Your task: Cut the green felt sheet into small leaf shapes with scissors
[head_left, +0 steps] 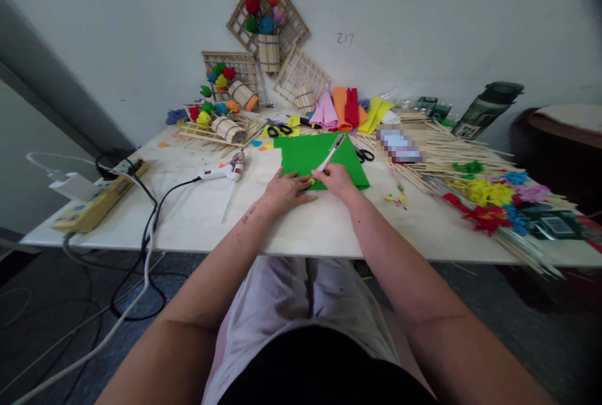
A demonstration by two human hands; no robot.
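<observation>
"How is the left hand [288, 189] placed?"
"It is spread on the green sheet [303, 153], on the table [308, 229], beside a small yellow piece [311, 182]."
"And the right hand [337, 180]?"
"A white pen [332, 150] is clasped in it, over the sheet."

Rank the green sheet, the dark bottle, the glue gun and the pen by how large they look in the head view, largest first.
1. Green sheet, partly covered by the hands
2. Dark bottle
3. Glue gun
4. Pen, partly hidden in the right hand
</observation>
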